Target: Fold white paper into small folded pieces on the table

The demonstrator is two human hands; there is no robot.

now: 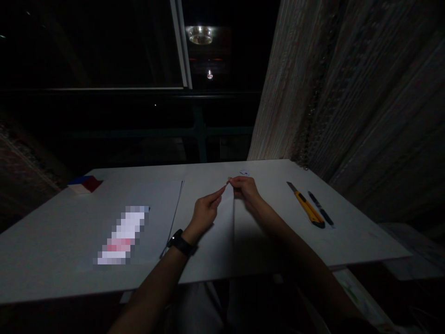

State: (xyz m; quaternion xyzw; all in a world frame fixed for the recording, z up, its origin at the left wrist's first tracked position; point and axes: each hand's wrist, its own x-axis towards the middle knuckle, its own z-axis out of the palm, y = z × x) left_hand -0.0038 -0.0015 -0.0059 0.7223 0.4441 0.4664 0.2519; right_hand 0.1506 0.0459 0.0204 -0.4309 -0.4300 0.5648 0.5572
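Note:
Both of my hands meet over the middle of a white board (52, 241). My left hand (205, 211), with a dark watch (181, 242) on its wrist, pinches the top of a narrow white paper strip (225, 208). My right hand (245, 188) pinches the same top end from the other side. The strip hangs down between them toward the board. A tiny white scrap (244, 172) lies just beyond my right hand.
A yellow utility knife (308, 206) and a dark pen (320, 208) lie at the right of the board. A large white sheet (153, 195) lies at left, and a red, blue and white block (84, 184) at the far left corner. Curtain (347, 93) at right, dark window behind.

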